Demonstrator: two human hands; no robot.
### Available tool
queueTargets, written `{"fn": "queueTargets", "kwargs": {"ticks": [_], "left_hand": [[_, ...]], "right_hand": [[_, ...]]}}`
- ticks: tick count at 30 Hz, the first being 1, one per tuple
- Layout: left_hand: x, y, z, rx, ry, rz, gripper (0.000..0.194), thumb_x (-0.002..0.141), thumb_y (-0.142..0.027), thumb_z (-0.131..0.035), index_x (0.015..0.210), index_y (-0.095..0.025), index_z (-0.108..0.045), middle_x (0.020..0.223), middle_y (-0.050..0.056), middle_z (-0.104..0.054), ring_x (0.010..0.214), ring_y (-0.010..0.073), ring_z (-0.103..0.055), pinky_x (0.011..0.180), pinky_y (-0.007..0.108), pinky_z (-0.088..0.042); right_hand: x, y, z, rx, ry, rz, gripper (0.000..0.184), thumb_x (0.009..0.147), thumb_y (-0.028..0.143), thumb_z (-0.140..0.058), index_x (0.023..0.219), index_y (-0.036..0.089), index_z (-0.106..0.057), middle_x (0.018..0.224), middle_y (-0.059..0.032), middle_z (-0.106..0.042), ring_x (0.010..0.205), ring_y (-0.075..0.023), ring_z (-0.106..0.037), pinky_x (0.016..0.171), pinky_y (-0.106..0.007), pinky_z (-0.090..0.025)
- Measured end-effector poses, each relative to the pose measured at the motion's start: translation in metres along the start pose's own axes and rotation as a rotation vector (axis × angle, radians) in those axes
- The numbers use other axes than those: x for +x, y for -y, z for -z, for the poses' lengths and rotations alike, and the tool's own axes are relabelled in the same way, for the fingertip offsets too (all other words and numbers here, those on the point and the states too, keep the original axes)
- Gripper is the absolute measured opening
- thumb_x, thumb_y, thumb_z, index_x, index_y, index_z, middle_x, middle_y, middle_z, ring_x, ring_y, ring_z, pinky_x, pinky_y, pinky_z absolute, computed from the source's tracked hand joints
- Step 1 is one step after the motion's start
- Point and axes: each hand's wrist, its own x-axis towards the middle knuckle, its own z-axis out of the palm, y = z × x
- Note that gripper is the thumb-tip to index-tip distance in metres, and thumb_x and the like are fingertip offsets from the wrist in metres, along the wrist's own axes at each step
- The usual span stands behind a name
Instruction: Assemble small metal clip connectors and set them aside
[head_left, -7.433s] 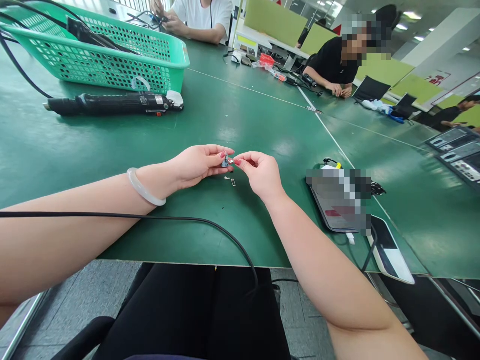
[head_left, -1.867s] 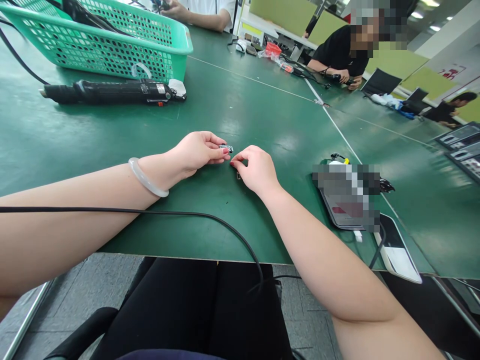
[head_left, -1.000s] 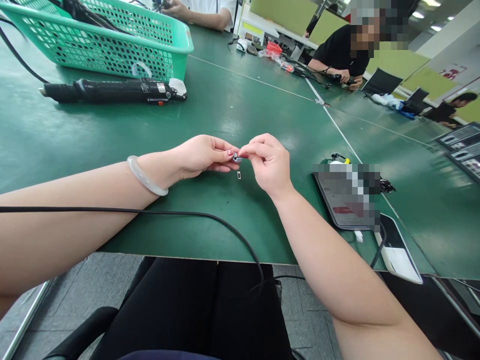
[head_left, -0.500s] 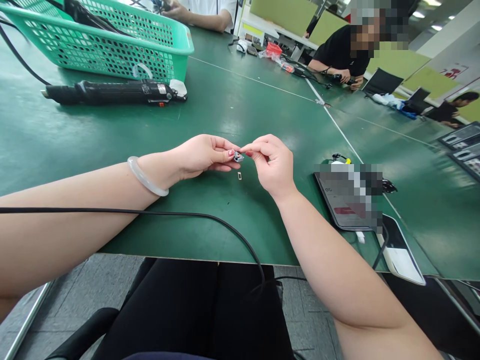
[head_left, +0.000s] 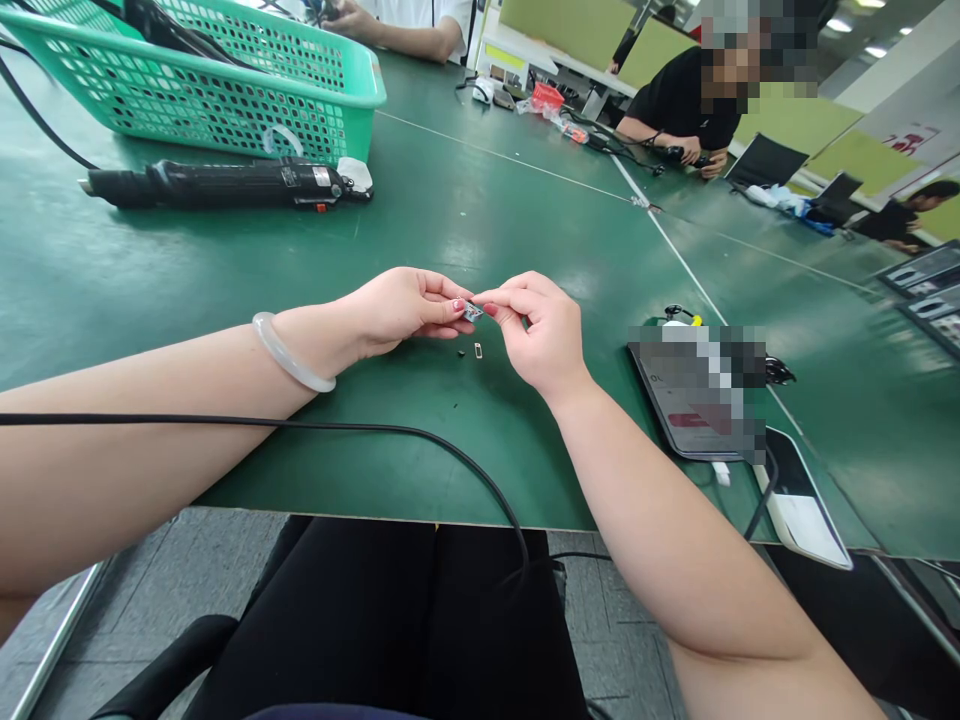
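Between the thumb and fingers of my left hand (head_left: pixel 405 308) is a small grey-blue component (head_left: pixel 472 311), too small to name more exactly. My right hand (head_left: pixel 541 330) is closed in a pinch at the right edge of that component, its index fingertip against it; whatever those fingertips hold, if anything, is too small to make out. Just below the hands, a tiny rectangular frame (head_left: pixel 478 351) with a pale metallic rim lies on the green table (head_left: pixel 390 470). A tiny dark piece (head_left: pixel 461 353) rests left of the frame.
A green basket (head_left: pixel 322 125) and a black electric screwdriver (head_left: pixel 225 187) occupy the upper left. On the right lie a tablet-like device (head_left: pixel 701 425) and a white phone-shaped object (head_left: pixel 806 515). A black cable (head_left: pixel 390 430) crosses my left forearm. Other people sit across the table.
The tiny dark piece now shows on the table beside the frame. The component has tilted slightly in my left hand, and my right fingertips have shifted a little leftward.
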Motion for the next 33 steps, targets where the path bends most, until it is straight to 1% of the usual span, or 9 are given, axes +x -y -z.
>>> {"fn": "queueTargets", "kwargs": {"ticks": [5,7,9,11,15,19,25,28,33], "left_hand": [[0.004,0.003,0.002,-0.021,-0.125,-0.009,0.014,0.072,-0.01,-0.074,0.083,-0.011,-0.066,0.076,0.005,-0.07,0.077,0.0128,-0.068,0.086,0.031,-0.052],[0.005,0.004,0.002,-0.027,-0.155,-0.019,0.014,0.073,-0.009,-0.073,0.084,-0.01,-0.064,0.074,0.004,-0.069,0.075,0.0121,-0.068,0.085,0.031,-0.052],[0.006,0.004,0.003,-0.022,-0.171,-0.022,0.012,0.075,-0.008,-0.071,0.084,-0.01,-0.064,0.074,0.003,-0.068,0.074,0.0115,-0.067,0.084,0.03,-0.052],[0.006,0.004,0.003,-0.012,-0.177,-0.022,0.01,0.077,-0.009,-0.069,0.085,-0.009,-0.063,0.075,0.003,-0.068,0.074,0.0115,-0.068,0.082,0.029,-0.052],[0.007,0.005,0.003,-0.004,-0.168,-0.024,0.013,0.076,-0.009,-0.07,0.087,-0.009,-0.062,0.076,0.003,-0.067,0.076,0.0122,-0.068,0.079,0.028,-0.052],[0.006,0.003,0.003,-0.001,-0.173,-0.019,0.015,0.074,-0.008,-0.072,0.084,-0.01,-0.061,0.076,0.003,-0.067,0.073,0.0119,-0.068,0.077,0.029,-0.052],[0.003,0.001,0.0,0.044,-0.135,-0.018,0.018,0.072,-0.012,-0.075,0.085,-0.01,-0.062,0.073,0.003,-0.067,0.072,0.0123,-0.067,0.073,0.029,-0.052],[0.002,0.001,0.0,0.077,-0.128,-0.021,0.02,0.071,-0.014,-0.076,0.084,-0.01,-0.062,0.073,0.004,-0.067,0.072,0.0131,-0.066,0.071,0.029,-0.051],[0.003,0.002,0.001,0.095,-0.11,-0.027,0.02,0.069,-0.017,-0.078,0.082,-0.011,-0.063,0.073,0.004,-0.068,0.072,0.0139,-0.067,0.07,0.029,-0.051]], "right_hand": [[0.0,0.003,0.004,-0.007,0.003,-0.055,0.019,0.087,0.025,-0.054,0.084,0.025,-0.073,0.083,-0.0017,-0.063,0.071,-0.0131,-0.053,0.064,-0.029,-0.043],[-0.001,0.004,0.005,-0.026,0.092,-0.077,0.014,0.083,0.026,-0.06,0.08,0.024,-0.073,0.08,-0.0009,-0.063,0.067,-0.0123,-0.051,0.063,-0.029,-0.042],[-0.002,0.004,0.004,-0.06,0.234,-0.101,0.008,0.077,0.027,-0.067,0.078,0.023,-0.074,0.079,-0.0002,-0.062,0.065,-0.0117,-0.05,0.063,-0.029,-0.041],[-0.003,0.004,0.001,-0.097,0.353,-0.13,0.009,0.075,0.028,-0.069,0.08,0.023,-0.074,0.081,-0.0003,-0.063,0.066,-0.0115,-0.05,0.064,-0.028,-0.04],[-0.003,0.005,-0.004,-0.135,0.419,-0.146,0.01,0.078,0.022,-0.063,0.077,0.022,-0.073,0.081,-0.0003,-0.063,0.069,-0.0114,-0.05,0.064,-0.027,-0.039],[-0.003,0.007,-0.002,-0.103,0.357,-0.141,0.009,0.078,0.021,-0.061,0.074,0.021,-0.069,0.074,0.001,-0.063,0.065,-0.0108,-0.05,0.063,-0.026,-0.038],[-0.003,0.009,0.003,0.015,0.09,-0.192,0.012,0.082,0.03,-0.059,0.078,0.02,-0.064,0.072,0.0009,-0.064,0.062,-0.0109,-0.052,0.061,-0.026,-0.041],[-0.002,0.011,0.003,-0.091,0.044,-0.131,0.011,0.083,0.029,-0.059,0.077,0.02,-0.064,0.074,0.0002,-0.065,0.067,-0.0126,-0.053,0.064,-0.027,-0.041],[-0.003,0.01,-0.001,-0.278,-0.002,0.056,0.013,0.084,0.025,-0.058,0.073,0.021,-0.062,0.073,0.0005,-0.065,0.071,-0.0135,-0.052,0.068,-0.028,-0.041]]}}
